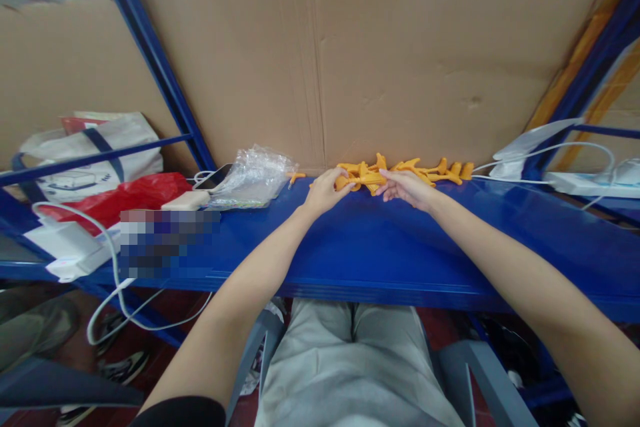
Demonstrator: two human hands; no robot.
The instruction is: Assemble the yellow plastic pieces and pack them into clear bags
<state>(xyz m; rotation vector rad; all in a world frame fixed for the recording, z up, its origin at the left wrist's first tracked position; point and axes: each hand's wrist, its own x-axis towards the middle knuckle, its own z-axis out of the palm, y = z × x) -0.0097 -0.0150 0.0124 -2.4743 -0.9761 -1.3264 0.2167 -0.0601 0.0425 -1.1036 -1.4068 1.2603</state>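
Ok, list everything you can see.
Table: one, blue, centre
Plastic pieces: several, orange, back of table
Cardboard: count unclear, brown, behind table
Plastic bags: count unclear, clear, left
Red bag: one, red, left
Cloth bag: one, white, behind red bag
Pale box: one, cream, beside red bag
Power strips: apparently two, white, both sides
Cables: several, white, both sides
Posts: several, blue, both sides
Chairs: at least two, grey, below table
Shoes: at least two, dark, lower left
Trousers: one pair, grey, below table
Forearms: two, bare, foreground
Left hand: one, bare, on pieces
Right hand: one, bare, on pieces
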